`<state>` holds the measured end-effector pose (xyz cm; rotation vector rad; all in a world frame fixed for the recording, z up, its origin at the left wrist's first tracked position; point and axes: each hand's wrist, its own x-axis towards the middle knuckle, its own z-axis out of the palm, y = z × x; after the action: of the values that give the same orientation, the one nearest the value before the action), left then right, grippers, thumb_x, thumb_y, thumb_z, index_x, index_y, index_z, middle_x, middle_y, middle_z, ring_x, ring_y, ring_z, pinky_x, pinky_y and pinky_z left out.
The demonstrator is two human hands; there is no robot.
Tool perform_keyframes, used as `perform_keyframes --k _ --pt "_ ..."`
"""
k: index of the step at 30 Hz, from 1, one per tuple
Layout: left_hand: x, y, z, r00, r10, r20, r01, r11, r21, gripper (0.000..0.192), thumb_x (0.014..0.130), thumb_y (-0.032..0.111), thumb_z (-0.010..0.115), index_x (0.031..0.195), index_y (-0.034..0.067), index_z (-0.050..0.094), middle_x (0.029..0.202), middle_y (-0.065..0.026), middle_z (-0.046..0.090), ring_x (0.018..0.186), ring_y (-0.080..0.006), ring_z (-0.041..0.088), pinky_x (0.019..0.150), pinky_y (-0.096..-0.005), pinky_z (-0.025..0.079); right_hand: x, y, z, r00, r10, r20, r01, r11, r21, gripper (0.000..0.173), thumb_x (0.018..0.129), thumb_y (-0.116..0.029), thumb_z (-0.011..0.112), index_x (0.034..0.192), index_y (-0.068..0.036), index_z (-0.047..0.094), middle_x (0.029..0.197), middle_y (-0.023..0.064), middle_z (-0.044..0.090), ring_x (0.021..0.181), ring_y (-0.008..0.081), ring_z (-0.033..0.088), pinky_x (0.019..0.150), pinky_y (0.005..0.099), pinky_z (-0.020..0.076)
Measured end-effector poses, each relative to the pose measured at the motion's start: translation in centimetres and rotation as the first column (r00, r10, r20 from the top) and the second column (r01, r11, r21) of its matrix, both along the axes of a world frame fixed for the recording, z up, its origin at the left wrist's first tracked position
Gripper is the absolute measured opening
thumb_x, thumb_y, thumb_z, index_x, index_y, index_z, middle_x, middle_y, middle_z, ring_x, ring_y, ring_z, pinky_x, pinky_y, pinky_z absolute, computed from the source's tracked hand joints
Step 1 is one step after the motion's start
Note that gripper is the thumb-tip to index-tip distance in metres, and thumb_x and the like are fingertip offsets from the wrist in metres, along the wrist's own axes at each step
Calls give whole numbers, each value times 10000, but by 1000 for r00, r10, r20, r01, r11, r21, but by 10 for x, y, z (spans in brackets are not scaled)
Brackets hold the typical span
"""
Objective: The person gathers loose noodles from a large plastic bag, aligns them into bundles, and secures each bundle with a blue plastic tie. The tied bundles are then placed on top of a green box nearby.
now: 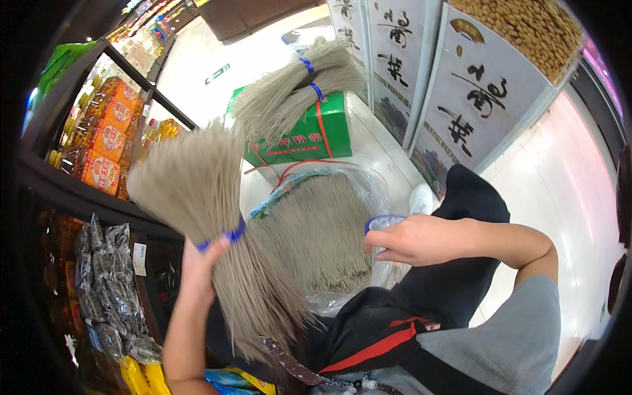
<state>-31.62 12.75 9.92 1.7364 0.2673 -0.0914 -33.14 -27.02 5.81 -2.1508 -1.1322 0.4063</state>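
Observation:
My left hand [197,269] grips a bundle of dry grey-brown noodles [192,177] at its waist, where a blue tape band [234,232] circles it. The strands fan out above and below the band. In my right hand [427,241] is a roll of blue tape [382,222], partly covered by the fingers. Between the hands, loose dry noodles [313,227] fill a clear plastic bag [373,185] on the floor. Beyond it, two more noodle bundles [276,94], each with blue tape around it, lie on a green cardboard box [333,128].
Shelving [163,111] on the left holds bottles of cooking oil [106,148] and clear packets [106,256]. On the right stand white display bins [474,94] bearing writing, one topped with peanuts [523,29]. A red strap [296,168] lies between bag and box.

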Motion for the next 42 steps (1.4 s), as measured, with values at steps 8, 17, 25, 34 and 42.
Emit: perform_keyframes --k 8,17,25,34,42 --pt "272 -90 97 807 -422 413 -366 191 911 807 676 382 835 1360 149 479 1148 -181 660 1068 -316 661 858 -423 533 39 1 5 980 -182 -76 184 983 22 310 968 -253 558 1230 -108 479 756 201 651 645 411 654 552 510 537" --pt "519 -229 -66 871 -467 155 -191 -30 981 926 737 693 703 1517 386 310 1393 -149 516 1231 -424 538 931 -559 470 37 -34 6 999 -40 -15 42 990 134 416 948 -257 604 1319 -78 546 761 42 650 583 197 646 440 296 476" --pt "557 -150 -94 851 -500 162 -137 87 987 1052 721 562 782 1570 345 199 1448 -190 438 1185 -409 588 957 -481 508 48 -47 0 971 -96 -219 119 988 94 367 923 -215 617 1247 -58 549 740 98 642 605 261 652 471 375 494" --pt "573 -115 -40 865 -443 235 -112 285 952 905 681 552 807 1464 243 474 1236 -125 658 1048 -291 679 894 -439 530 42 -49 1 946 -86 -313 120 989 91 366 939 -222 600 1263 -67 528 752 103 651 612 277 653 485 383 496" --pt "607 -14 -47 962 -231 -143 251 556 792 1150 702 624 805 1570 111 255 1427 -216 515 1234 -398 558 952 -567 473 72 -36 -10 903 -23 -428 19 1000 -12 417 995 -272 545 1381 -126 491 841 43 666 663 220 666 471 312 496"
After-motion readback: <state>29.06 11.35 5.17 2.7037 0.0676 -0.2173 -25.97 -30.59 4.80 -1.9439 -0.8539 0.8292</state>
